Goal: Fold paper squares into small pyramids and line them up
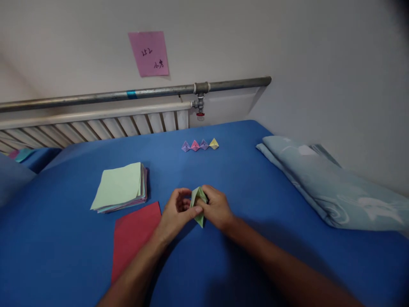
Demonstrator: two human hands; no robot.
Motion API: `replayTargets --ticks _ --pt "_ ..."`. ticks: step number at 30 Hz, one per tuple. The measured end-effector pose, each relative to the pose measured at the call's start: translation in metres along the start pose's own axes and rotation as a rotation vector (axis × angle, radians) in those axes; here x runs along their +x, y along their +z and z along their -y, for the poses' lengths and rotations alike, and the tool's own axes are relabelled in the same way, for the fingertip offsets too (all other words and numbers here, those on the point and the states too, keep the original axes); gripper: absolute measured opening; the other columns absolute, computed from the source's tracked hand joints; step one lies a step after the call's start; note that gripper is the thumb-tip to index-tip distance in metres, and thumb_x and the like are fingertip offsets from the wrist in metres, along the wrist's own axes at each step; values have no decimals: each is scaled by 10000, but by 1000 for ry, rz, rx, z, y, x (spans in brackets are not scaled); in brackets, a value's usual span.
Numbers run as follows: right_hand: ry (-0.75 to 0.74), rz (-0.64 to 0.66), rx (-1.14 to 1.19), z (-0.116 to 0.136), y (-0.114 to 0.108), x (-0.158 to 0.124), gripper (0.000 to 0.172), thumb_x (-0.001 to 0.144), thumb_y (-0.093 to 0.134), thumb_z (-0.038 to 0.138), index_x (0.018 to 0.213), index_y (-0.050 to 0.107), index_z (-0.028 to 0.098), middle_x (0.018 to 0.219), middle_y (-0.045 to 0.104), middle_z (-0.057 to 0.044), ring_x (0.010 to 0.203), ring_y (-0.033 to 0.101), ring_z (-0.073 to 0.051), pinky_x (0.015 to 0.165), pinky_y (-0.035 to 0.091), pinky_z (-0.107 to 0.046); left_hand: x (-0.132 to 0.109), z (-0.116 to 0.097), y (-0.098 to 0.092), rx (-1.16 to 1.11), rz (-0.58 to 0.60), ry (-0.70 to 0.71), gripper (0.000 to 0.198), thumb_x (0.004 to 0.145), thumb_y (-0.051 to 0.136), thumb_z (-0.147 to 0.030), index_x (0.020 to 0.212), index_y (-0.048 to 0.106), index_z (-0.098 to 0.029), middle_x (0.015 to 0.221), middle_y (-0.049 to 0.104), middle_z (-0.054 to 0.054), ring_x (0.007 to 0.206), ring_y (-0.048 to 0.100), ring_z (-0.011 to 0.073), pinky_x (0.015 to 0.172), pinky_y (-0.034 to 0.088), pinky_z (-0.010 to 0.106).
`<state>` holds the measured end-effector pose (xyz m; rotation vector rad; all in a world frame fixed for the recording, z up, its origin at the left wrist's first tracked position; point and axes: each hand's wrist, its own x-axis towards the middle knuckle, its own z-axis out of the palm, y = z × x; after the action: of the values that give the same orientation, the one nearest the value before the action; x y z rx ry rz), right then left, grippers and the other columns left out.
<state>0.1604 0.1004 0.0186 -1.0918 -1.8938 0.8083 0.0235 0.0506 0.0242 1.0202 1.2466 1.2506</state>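
Surface: blue cover (249, 170), below a pale wall. Entries run left to right.

Far left: white radiator (128, 123) along the wall, metal pipe (169, 91) above it, blue band (131, 94) around the pipe.

Left: paper stack (118, 185), light green sheet uppermost, other colours at the edges. Red sheet (136, 234) lies flat, nearer than the stack, partly covered by the left forearm. Pink note (148, 53) on the wall above the pipe, marked "252" plus 2 handwritten characters.

Centre: left hand (175, 209) grasps the green fold (195, 197) from its left side, thumb across the near face, fingers curled behind; some fingertips hidden. The fold sits between the 2 hands, touching both, upright, its point toward the near side.

Far centre: row of 4 small folded shapes (194, 146) on the cover, beyond the hands and well apart from them. Colours: violet, pink, violet, yellow. Valve (200, 102) with red handle hangs from the pipe, farther still.

Right hand (219, 208) grips the fold's right side, 1 digit overlapping its middle; cannot tell how deep it reaches.

Right: folded pale blue blanket (319, 183), well apart from the hands.
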Motion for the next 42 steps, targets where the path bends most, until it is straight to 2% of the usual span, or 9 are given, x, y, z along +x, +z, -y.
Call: replayTargets --ticks 3,10,20,24,28,31,34,39,42 --pt "-2 26 -17 -1 2 -2 182 696 455 128 602 323 212 607 404 51 573 389 -109 563 297 -230 0 3 3 72 -24 5 515 589 789 -294 1022 530 -192 970 643 57 905 615 200 789 478 321" --pt "12 74 -72 1 2 -1 206 721 477 125 609 330 215 609 415 45 589 408 -118 589 303 -246 0 10 1 100 -139 40 292 709 684 -250 978 587 -189 982 666 58 891 622 182 770 470 288" --pt "-6 174 -72 -6 -2 -2 136 778 494 120 829 574 218 779 619 0 727 554 -146 707 409 -261 -2 12 2 233 -240 31 188 712 633 -153 895 654 -194 759 671 6 643 579 142 599 429 236" --pt "-34 190 24 -5 -2 -3 274 820 442 135 981 635 243 912 671 -10 821 611 -152 759 443 -269 0 10 2 85 -240 13 194 679 632 -150 869 651 -187 808 679 14 706 594 148 645 446 246" --pt "109 171 163 -4 -2 -4 331 772 426 130 942 679 260 792 655 12 682 604 -134 631 459 -243 2 7 3 -136 -237 -71 210 640 659 -181 848 633 -173 789 665 4 700 582 132 644 435 236" --pt "277 182 282 -4 -2 -5 338 760 426 173 965 683 252 600 565 41 448 497 -98 452 397 -213 1 4 4 -236 -207 -73 253 634 688 -200 881 638 -185 811 662 -5 702 575 118 651 426 230" --pt "349 186 373 -5 -2 -5 334 754 426 209 973 678 236 539 520 54 376 441 -86 385 355 -200 0 -1 3 -313 -157 -125 236 634 707 -218 860 646 -193 796 649 -13 657 553 104 616 408 223" --pt "257 152 339 -9 -5 -7 301 753 465 206 944 693 249 679 604 6 509 520 -108 443 398 -206 -5 -14 -7 -436 18 -211 255 580 712 -181 832 674 -177 810 648 15 728 579 134 684 445 252" --pt "176 148 290 -10 -7 -8 282 773 456 195 907 699 249 815 626 -22 615 565 -124 481 416 -213 -5 -16 -10 -477 87 -240 259 629 730 -298 844 676 -164 831 648 38 751 590 152 710 464 279"
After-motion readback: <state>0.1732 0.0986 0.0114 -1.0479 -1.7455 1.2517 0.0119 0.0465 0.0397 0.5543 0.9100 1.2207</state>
